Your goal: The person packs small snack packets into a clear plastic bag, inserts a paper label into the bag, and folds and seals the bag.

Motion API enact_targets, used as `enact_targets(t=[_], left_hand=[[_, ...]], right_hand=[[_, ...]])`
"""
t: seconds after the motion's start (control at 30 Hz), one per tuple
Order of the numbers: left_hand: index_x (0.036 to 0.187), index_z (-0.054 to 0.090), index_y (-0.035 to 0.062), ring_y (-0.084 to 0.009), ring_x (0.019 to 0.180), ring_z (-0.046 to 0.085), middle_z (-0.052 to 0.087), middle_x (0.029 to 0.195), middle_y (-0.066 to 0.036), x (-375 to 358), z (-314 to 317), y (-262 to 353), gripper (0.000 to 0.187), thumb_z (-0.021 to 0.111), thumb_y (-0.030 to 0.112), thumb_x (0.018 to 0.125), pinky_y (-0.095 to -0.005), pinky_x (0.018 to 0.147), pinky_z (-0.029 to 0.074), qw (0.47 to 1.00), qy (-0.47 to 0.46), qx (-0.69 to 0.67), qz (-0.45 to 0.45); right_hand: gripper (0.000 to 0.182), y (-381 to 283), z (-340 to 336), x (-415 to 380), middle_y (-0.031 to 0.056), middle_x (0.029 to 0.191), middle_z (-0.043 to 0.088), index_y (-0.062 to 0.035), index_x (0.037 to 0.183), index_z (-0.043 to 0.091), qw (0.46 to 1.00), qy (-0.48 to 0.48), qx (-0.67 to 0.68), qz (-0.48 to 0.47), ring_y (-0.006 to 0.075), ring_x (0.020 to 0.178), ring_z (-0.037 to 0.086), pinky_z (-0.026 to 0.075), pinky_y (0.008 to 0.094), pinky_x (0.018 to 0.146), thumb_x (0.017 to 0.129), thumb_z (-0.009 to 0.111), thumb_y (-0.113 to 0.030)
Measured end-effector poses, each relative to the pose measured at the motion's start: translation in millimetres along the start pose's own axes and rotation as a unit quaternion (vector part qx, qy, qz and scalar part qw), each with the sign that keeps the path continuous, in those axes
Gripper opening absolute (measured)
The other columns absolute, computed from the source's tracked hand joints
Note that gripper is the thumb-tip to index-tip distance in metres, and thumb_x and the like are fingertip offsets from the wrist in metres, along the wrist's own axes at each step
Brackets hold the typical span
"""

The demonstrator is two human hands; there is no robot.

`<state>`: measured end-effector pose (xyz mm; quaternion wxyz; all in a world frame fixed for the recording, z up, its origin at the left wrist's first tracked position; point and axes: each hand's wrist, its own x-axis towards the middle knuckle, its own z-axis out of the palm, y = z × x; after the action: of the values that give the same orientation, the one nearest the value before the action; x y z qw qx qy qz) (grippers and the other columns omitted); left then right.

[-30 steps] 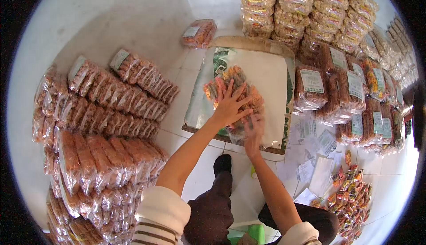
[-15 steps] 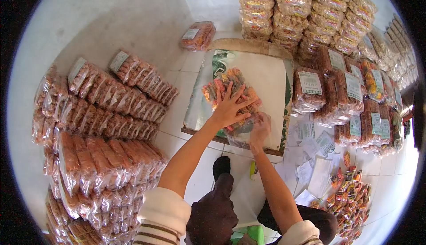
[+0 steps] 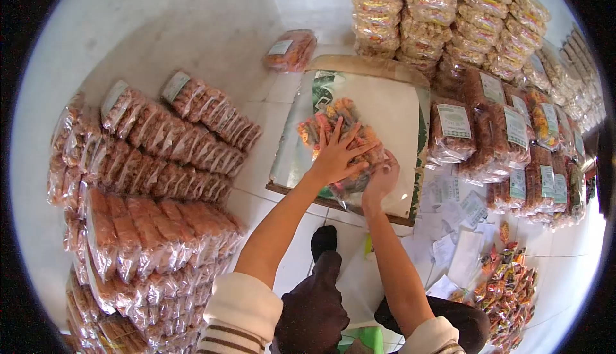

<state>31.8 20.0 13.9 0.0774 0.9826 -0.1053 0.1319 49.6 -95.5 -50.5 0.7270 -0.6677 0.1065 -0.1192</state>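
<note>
A clear plastic bag of small colourful packets [image 3: 345,113] lies on a low board [image 3: 391,104] covered in white sheeting. Across the top of the bag my left hand [image 3: 339,156] lies flat, its fingers spread. My right hand [image 3: 382,184] is at the bag's lower right side, with fingers curled and pinched at the loose plastic. Part of the bag is hidden beneath both hands.
Bagged snacks [image 3: 154,161] are stacked at the left, more packs [image 3: 455,129] at the right, tall stacks [image 3: 430,8] behind. One pack [image 3: 290,50] lies beyond the board. Papers [image 3: 465,251] and loose packets [image 3: 507,290] lie on the floor at lower right.
My right hand has moved slightly up along the bag's side, closer to my left hand. The whole view has shifted a little.
</note>
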Motion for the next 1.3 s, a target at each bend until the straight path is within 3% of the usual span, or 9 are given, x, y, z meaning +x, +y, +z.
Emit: enact_targets(t=[0.3,0.37,0.5,0.7,0.8,0.87,0.97,1.17,1.3], left_hand=[[0.126,0.042,0.0403,-0.0427,0.129,0.012,0.022,0.143,-0.005,0,4,1,0.049,0.047,0.055,0.079,-0.065,0.098,0.001,1.0,0.015,0.006,-0.005],[0.126,0.042,0.0393,-0.0427,0.129,0.012,0.022,0.142,-0.005,2,6,0,0.049,0.048,0.053,0.08,-0.0651,0.098,0.001,0.999,0.032,0.019,-0.004],[0.126,0.042,0.0396,-0.0422,0.129,0.012,0.023,0.142,-0.006,2,3,3,0.047,0.049,0.05,0.08,-0.065,0.098,0.002,0.999,0.022,0.017,-0.016],[0.124,0.048,0.0236,-0.0355,0.129,0.02,0.035,0.135,-0.009,-1,-3,-12,0.046,0.05,0.044,0.082,-0.0554,0.103,0.005,0.994,0.103,-0.036,-0.025],[0.125,0.045,0.0096,-0.0298,0.125,0.029,0.04,0.13,-0.013,-31,-8,-15,0.044,0.053,0.028,0.085,-0.043,0.105,0.016,0.883,0.247,-0.356,-0.18],[0.126,0.04,0.0008,-0.0267,0.121,0.036,0.041,0.127,-0.015,-76,11,14,0.044,0.052,0.019,0.088,-0.0338,0.101,0.024,0.787,0.321,-0.398,-0.344],[0.128,0.034,-0.0013,-0.0265,0.12,0.037,0.039,0.128,-0.017,-97,30,39,0.048,0.048,0.024,0.09,-0.0328,0.099,0.028,0.712,0.308,-0.526,-0.35],[0.128,0.034,-0.0025,-0.0326,0.113,0.04,0.041,0.124,-0.021,-77,33,61,0.052,0.048,0.029,0.089,-0.0373,0.095,0.03,0.769,0.267,-0.392,-0.428],[0.125,0.036,-0.0026,-0.0358,0.104,0.043,0.046,0.114,-0.022,-72,49,60,0.045,0.045,0.024,0.089,-0.041,0.09,0.033,0.803,0.272,-0.31,-0.431]], right_hand=[[0.022,-9,-3,3,0.0127,0.091,0.05,0.0039,0.094,0.052,0.991,-0.008,-0.118,-0.063,0.0257,0.086,0.048,0.038,0.0321,0.078,0.086,0.052,-0.016],[0.02,-5,-7,-1,0.009,0.091,0.049,0.0013,0.103,0.047,0.978,0.009,-0.165,-0.124,0.0159,0.077,0.048,0.042,0.0302,0.068,0.089,0.048,-0.013],[0.021,-5,-15,-8,0.0087,0.091,0.049,0.0013,0.104,0.045,0.993,-0.01,-0.105,-0.047,0.0158,0.079,0.049,0.042,0.0301,0.07,0.089,0.048,-0.013],[0.024,27,-60,-14,0.0087,0.092,0.051,0.0021,0.108,0.047,0.972,-0.129,-0.087,-0.174,0.0157,0.083,0.052,0.045,0.0275,0.071,0.086,0.05,-0.008],[0.025,-4,-86,-37,0.0099,0.096,0.054,0.0019,0.108,0.051,0.948,-0.243,-0.136,-0.152,0.0171,0.084,0.055,0.046,0.0271,0.073,0.084,0.051,-0.003],[0.024,-18,-86,-48,0.0114,0.099,0.057,0.0015,0.105,0.054,0.927,-0.326,-0.107,-0.155,0.019,0.087,0.056,0.045,0.0282,0.078,0.081,0.051,0.0],[0.029,-9,-77,-52,0.011,0.096,0.058,-0.0014,0.107,0.054,0.915,-0.322,-0.114,-0.215,0.0188,0.09,0.056,0.044,0.0279,0.079,0.078,0.052,0.002],[0.03,-16,-39,-37,0.0151,0.1,0.057,-0.0055,0.113,0.053,0.875,-0.316,-0.279,-0.236,0.0304,0.096,0.053,0.042,0.0359,0.081,0.084,0.046,-0.004],[0.034,-40,-20,-40,0.0149,0.104,0.056,-0.0095,0.117,0.05,0.897,-0.331,-0.22,-0.194,0.033,0.097,0.052,0.041,0.0383,0.082,0.084,0.046,-0.004]])
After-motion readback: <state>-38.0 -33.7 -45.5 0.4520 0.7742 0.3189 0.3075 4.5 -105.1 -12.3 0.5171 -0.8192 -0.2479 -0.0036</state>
